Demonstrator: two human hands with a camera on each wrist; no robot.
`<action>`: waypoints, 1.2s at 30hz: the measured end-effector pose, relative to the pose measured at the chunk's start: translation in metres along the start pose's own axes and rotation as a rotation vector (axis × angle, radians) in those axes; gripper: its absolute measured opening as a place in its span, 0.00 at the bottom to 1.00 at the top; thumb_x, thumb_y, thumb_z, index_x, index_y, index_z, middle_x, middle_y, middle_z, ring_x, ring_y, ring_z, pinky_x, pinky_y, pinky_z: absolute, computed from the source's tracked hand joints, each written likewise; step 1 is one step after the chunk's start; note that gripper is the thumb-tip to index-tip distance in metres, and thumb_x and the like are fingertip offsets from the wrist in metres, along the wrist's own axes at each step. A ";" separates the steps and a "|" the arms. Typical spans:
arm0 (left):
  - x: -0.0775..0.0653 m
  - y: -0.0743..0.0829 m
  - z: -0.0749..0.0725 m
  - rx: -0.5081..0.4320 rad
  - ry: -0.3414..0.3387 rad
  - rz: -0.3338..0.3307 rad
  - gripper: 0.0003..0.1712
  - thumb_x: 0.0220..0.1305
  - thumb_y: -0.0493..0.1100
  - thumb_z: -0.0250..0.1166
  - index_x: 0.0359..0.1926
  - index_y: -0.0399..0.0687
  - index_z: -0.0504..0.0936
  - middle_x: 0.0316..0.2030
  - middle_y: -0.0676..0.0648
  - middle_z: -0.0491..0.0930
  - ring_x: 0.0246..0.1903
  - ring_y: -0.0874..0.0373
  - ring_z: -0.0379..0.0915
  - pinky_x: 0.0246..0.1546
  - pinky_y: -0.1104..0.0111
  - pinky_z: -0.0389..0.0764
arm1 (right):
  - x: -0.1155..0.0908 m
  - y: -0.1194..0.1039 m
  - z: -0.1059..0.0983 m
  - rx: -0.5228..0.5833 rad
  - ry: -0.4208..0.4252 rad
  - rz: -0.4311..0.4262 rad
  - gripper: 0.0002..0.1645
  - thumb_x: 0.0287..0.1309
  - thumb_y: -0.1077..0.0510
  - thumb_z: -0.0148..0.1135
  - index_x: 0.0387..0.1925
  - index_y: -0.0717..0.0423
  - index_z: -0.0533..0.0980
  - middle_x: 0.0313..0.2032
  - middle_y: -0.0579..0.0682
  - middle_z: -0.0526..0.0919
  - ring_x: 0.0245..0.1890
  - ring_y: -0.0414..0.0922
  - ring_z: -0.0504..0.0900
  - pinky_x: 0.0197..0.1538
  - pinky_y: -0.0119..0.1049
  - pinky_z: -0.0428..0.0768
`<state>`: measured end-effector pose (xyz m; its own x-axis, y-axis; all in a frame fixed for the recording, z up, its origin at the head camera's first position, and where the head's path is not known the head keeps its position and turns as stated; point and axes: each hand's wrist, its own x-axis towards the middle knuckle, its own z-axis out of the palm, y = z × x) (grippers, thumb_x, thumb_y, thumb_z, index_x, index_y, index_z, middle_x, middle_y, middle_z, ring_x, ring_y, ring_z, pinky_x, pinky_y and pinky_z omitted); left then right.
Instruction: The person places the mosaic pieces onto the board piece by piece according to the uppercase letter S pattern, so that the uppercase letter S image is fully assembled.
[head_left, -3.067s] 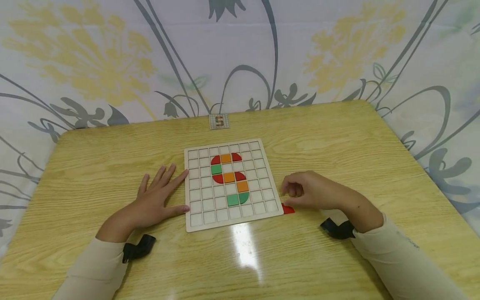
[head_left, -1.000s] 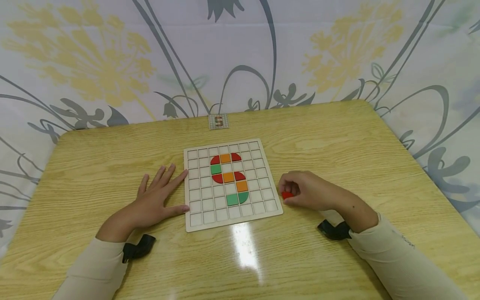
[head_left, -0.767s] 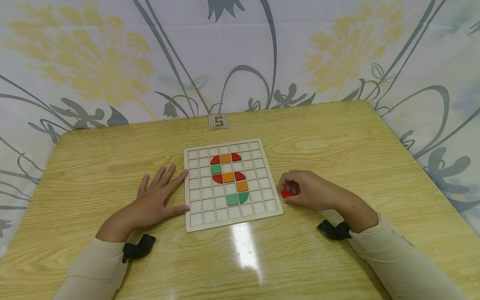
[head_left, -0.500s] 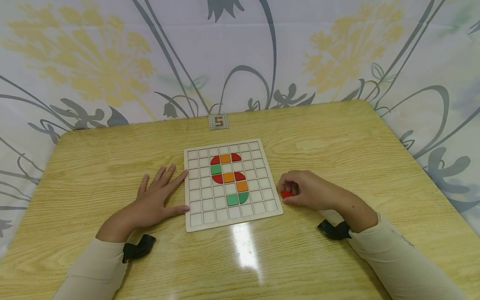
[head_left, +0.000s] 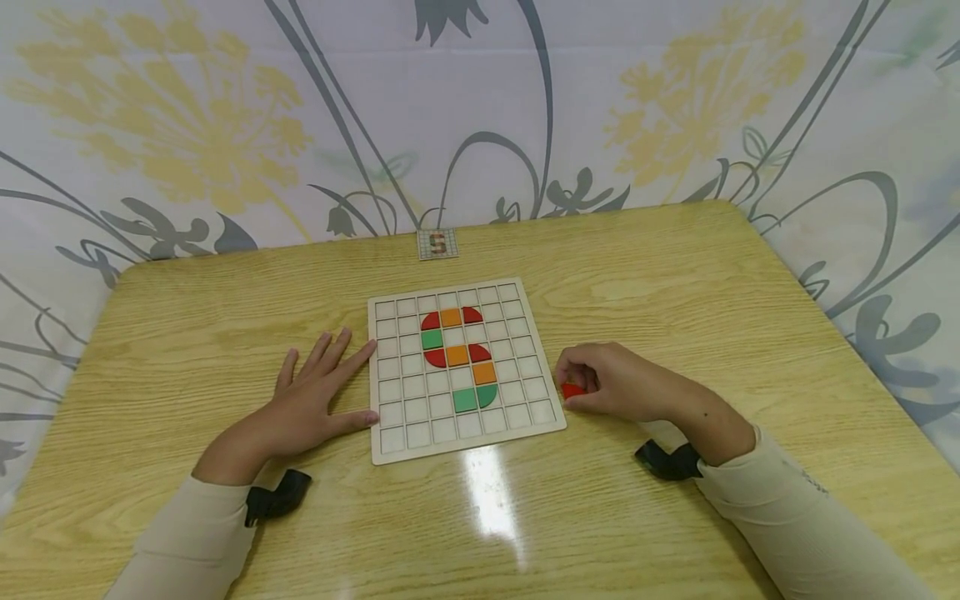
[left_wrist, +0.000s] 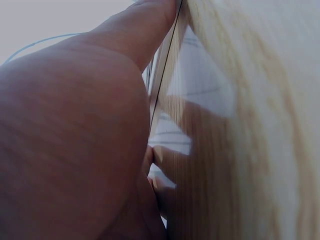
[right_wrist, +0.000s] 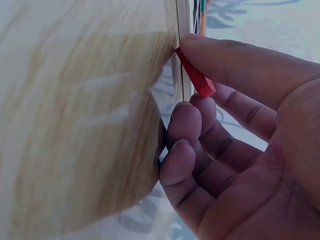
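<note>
A square wooden grid board (head_left: pixel 417 433) lies on the table, with red, orange and green tiles forming an S-like shape in its cells. My left hand (head_left: pixel 300 412) rests spread on the tabletop, its thumb and index fingertip at the board's left edge. Just off the board's right edge, my right hand (head_left: pixel 618 379) pinches a red tile (head_left: pixel 573 390) with a rounded side. In the right wrist view the red tile (right_wrist: pixel 197 75) stands tilted between thumb and fingers, close over the wood. The left wrist view is mostly filled by the left hand (left_wrist: pixel 85 125).
A small card (head_left: pixel 438 243) printed with a similar S pattern lies at the table's back edge, behind the board. Beyond it hangs a flowered cloth (head_left: pixel 480 108). Light reflects off the wooden table (head_left: pixel 600 517) in front of the board.
About three seconds ago the red tile lay at the board's lower right corner; my right hand has since gripped it and brought it slightly farther back. Over the last second both hands stay nearly still.
</note>
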<state>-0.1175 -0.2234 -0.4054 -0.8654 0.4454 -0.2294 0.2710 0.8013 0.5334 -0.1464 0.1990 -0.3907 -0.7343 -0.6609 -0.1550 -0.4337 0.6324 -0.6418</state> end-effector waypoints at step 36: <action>0.001 0.001 0.000 0.015 0.007 -0.008 0.53 0.64 0.68 0.62 0.81 0.64 0.45 0.80 0.41 0.32 0.79 0.38 0.21 0.70 0.36 0.20 | 0.000 -0.009 -0.008 0.025 0.100 -0.019 0.11 0.57 0.62 0.73 0.38 0.49 0.78 0.28 0.42 0.76 0.29 0.38 0.73 0.33 0.30 0.76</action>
<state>-0.1179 -0.2225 -0.4055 -0.8704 0.4364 -0.2280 0.2703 0.8106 0.5194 -0.1473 0.1966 -0.3791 -0.7751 -0.6283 -0.0673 -0.4362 0.6089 -0.6625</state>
